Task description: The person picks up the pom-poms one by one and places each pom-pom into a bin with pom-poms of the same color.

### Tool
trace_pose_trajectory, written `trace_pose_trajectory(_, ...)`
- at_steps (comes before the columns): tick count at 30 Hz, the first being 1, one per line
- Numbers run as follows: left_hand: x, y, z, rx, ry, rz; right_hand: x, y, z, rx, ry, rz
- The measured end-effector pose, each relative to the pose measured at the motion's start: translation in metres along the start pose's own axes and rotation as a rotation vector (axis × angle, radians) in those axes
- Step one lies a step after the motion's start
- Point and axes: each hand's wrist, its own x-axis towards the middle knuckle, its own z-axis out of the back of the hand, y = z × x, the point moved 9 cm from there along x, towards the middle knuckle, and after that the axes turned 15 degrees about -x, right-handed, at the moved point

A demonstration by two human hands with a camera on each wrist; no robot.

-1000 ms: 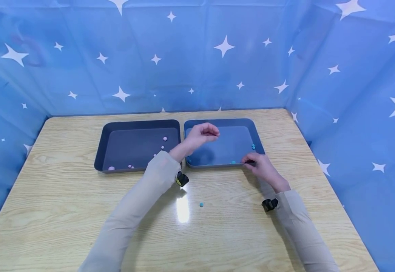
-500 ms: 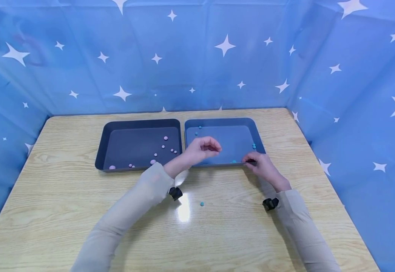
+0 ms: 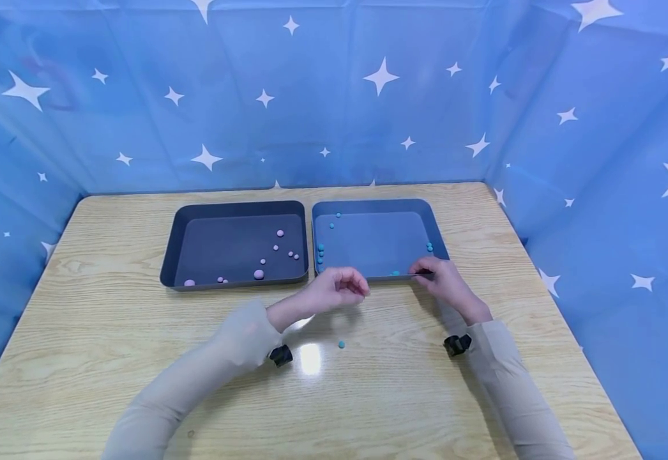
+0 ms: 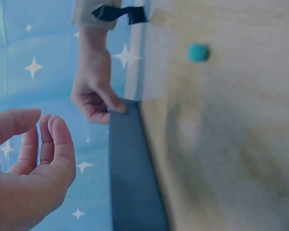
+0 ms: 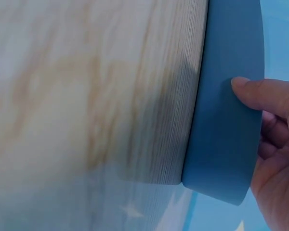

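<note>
My left hand [image 3: 333,292] hovers over the table just in front of the blue tray [image 3: 375,241], fingers loosely bent. In the left wrist view nothing shows between its thumb and fingers [image 4: 62,144]. A small teal ball [image 3: 341,344] lies on the wood, nearer the front than this hand. My right hand [image 3: 446,285] pinches the blue tray's near wall by its right corner; the right wrist view shows the thumb [image 5: 248,91] on the outer face and the fingers behind the rim. Several teal balls [image 3: 320,247] lie in that tray, mostly along its left side.
Left of the blue tray, almost touching it, stands a dark tray [image 3: 219,246] with several pinkish-lilac balls [image 3: 259,275] of different sizes. Both rest toward the back of the wooden table [image 3: 110,332]. A blue curtain [image 3: 334,96] with white stars hangs behind and at the sides.
My left hand has drawn back from over the blue tray to the table in front of it, uncovering teal balls on the tray's left side. My right hand stays on the rim.
</note>
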Motion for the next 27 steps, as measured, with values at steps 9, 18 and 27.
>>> trace_pose_trajectory(9,-0.019,0.026,-0.008,0.072,0.048,0.087,0.000,0.001,0.000,-0.007,-0.022,0.019)
trace_pose_trajectory(18,-0.033,0.047,-0.014,0.123,0.121,0.160,-0.001,0.000,0.001,0.004,-0.021,0.013)
trace_pose_trajectory(27,-0.042,0.053,-0.022,0.253,0.154,0.188,0.000,0.000,0.000,0.011,-0.013,0.014)
